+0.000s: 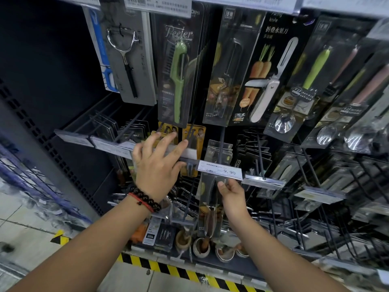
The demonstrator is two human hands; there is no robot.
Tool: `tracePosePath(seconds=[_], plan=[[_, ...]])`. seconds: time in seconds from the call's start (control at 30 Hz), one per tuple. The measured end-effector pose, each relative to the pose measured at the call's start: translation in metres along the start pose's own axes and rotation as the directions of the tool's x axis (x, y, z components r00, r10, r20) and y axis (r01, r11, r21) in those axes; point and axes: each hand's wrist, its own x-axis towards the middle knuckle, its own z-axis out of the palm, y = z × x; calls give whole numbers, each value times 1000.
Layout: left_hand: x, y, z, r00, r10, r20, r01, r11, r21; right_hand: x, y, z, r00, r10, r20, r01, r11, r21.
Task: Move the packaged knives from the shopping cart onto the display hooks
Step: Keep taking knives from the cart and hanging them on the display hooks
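Her right hand pinched a packaged knife under the price tag; left hand, fingers spread, touched the hook rail.

Dark display rack of hooks hung with packaged peelers; mortars on bottom ledge

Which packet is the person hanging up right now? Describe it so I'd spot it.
Find the white price tag reading 9.90 on the middle rail. Just below hangs a long clear knife packet, pinched at its top by the right hand. It alone is being held.
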Motion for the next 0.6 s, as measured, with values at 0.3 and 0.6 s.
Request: tracePosePath(seconds=[0.3, 0.6], plan=[[-1, 1, 0, 1000, -3, -26, 2, 1000, -24, -11, -14, 9, 997, -73, -8, 74, 993, 95], [1, 2, -2, 1000, -10, -20, 10, 999, -31, -9, -8, 8, 997, -13, -74, 26, 985, 169]])
